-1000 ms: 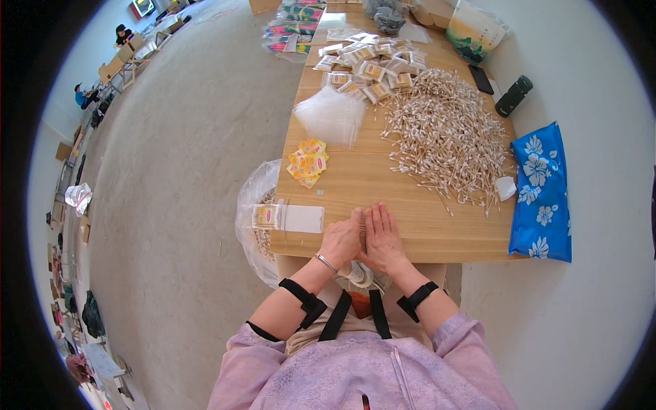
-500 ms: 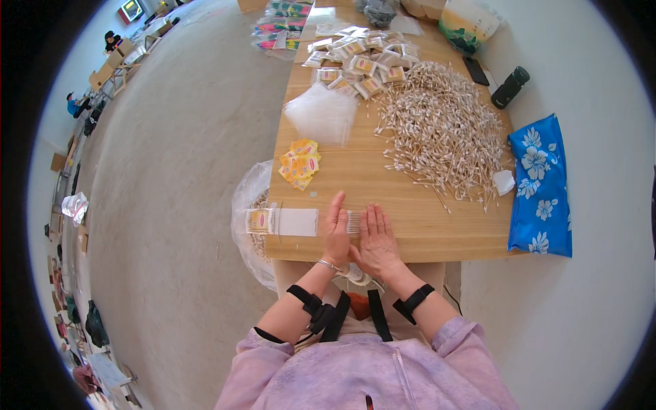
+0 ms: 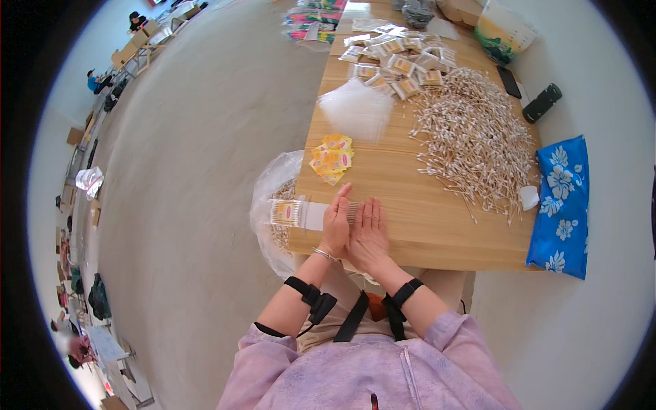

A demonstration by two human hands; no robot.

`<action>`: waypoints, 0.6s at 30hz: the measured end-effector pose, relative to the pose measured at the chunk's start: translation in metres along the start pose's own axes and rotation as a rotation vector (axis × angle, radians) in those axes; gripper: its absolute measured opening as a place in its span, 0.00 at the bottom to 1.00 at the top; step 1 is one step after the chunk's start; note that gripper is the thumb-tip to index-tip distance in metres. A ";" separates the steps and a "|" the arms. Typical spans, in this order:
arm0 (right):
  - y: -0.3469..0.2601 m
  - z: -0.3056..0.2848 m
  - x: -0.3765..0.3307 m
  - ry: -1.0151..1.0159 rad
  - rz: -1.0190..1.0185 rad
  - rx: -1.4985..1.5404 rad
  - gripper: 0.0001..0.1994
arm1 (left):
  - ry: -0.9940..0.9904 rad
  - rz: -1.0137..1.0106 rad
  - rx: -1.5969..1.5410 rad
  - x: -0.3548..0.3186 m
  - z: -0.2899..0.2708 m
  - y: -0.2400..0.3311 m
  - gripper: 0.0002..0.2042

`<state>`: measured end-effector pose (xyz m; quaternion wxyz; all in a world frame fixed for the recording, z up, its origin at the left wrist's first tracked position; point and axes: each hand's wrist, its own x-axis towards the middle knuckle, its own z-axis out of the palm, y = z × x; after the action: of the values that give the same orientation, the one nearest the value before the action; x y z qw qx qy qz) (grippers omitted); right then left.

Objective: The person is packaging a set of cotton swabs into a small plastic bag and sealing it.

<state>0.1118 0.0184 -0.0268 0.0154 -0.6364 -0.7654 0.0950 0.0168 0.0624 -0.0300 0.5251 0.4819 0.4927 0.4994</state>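
Left hand: the left hand (image 3: pixel 337 222) stands on edge at the near edge of the tabletop (image 3: pixel 437 225), fingers straight and together, clamped on nothing.
Right hand: the right hand (image 3: pixel 369 232) lies just beside it, palm up, fingers flat and together.
Cotton swabs: a small bundle of cotton swabs (image 3: pixel 351 212) shows between the two hands, pressed from both sides.
Packed pouch: a filled swab pouch (image 3: pixel 287 212) lies at the near left corner.
Loose pile: a swab heap (image 3: pixel 471 137) covers the right half.
Labels: yellow label cards (image 3: pixel 331 158) lie near the left edge.
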 end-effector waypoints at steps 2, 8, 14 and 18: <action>-0.011 0.008 0.008 0.036 -0.020 -0.001 0.40 | 0.032 -0.033 0.001 0.003 -0.013 0.003 0.21; -0.036 0.012 0.011 0.028 -0.067 0.189 0.41 | 0.032 -0.009 0.005 -0.003 -0.051 0.002 0.21; -0.041 0.011 0.015 0.042 -0.017 0.222 0.42 | 0.048 -0.023 -0.086 -0.002 -0.053 -0.001 0.21; -0.038 0.013 0.014 0.077 -0.032 0.244 0.42 | 0.017 0.001 -0.069 -0.001 -0.053 -0.003 0.22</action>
<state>0.0704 0.0240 -0.0351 0.1235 -0.6207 -0.7570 0.1627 -0.0356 0.0625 -0.0360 0.5368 0.4594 0.4795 0.5204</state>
